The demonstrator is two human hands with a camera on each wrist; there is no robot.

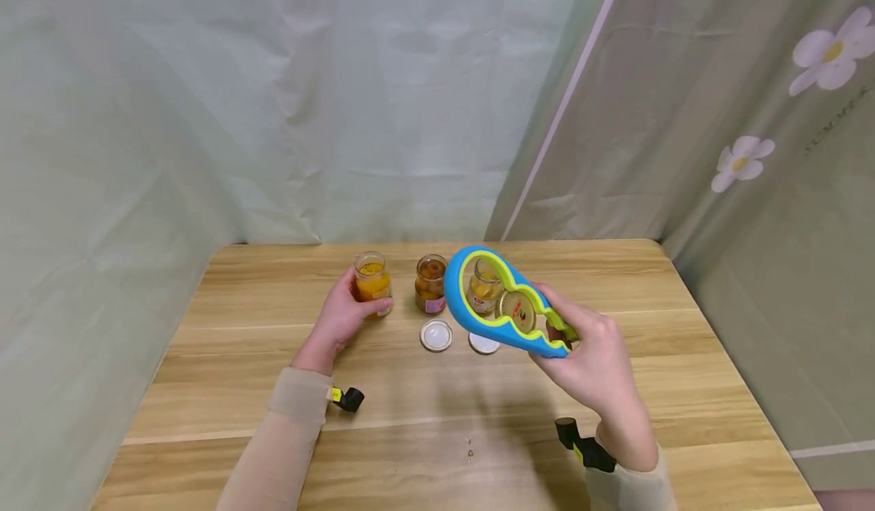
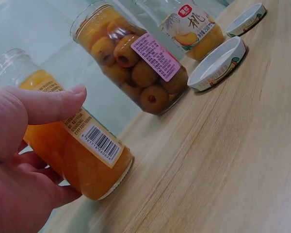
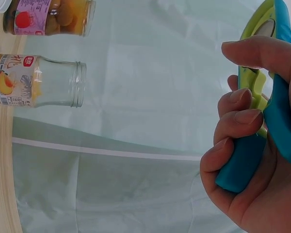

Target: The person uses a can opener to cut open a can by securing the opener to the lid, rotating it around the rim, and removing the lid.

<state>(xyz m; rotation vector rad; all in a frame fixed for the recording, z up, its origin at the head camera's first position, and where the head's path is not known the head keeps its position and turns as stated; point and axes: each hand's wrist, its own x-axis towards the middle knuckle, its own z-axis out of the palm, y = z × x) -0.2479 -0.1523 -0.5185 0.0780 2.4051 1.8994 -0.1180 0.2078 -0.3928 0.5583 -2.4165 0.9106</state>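
My left hand [image 1: 344,315] grips a glass jar of orange fruit [image 2: 77,141], thumb on its label and fingers around the far side. The jar stands without a lid on the table. Raised above the table, my right hand [image 1: 593,351] holds a blue-and-green jar opener [image 1: 459,302] by its handles. A gold lid [image 1: 516,311] sits within the opener's scalloped opening. Behind the opener, partly covered in the head view, is an open peach jar [image 3: 19,80]. Between the two jars stands an open jar of round brown fruit [image 2: 136,63].
Two lids lie on the table with white undersides up: one lid [image 1: 436,335] before the brown-fruit jar, another lid [image 1: 484,343] partly under the opener in the head view. A small bit [image 1: 470,454] lies near the front of the wooden table [image 1: 410,481]. Curtains [image 1: 410,116] hang behind.
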